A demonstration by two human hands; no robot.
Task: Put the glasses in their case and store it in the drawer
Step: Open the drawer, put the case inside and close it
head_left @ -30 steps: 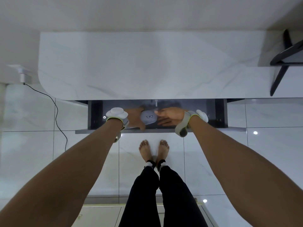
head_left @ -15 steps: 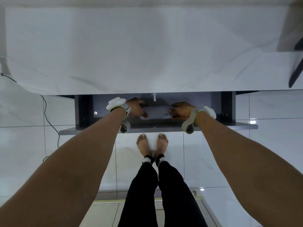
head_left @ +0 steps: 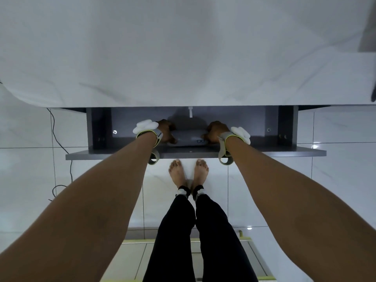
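A pale grey glasses case [head_left: 189, 137] with a small black glasses print lies flat inside the open dark grey drawer [head_left: 195, 154] under the white marble tabletop. My left hand [head_left: 166, 131] grips the case's left end and my right hand [head_left: 214, 132] grips its right end. The case is shut, so the glasses are hidden. Both wrists wear grey straps with white pads.
The white marble tabletop [head_left: 183, 58] overhangs the back of the drawer. A black cable [head_left: 54, 139] runs down the tiled floor at the left. My bare feet [head_left: 188, 171] stand just in front of the drawer. A dark stand leg [head_left: 374, 94] shows at the right edge.
The case has turned from end-on to lying lengthwise and flat in the drawer. My hands have moved apart to its two ends. The camera has tipped closer to the tabletop.
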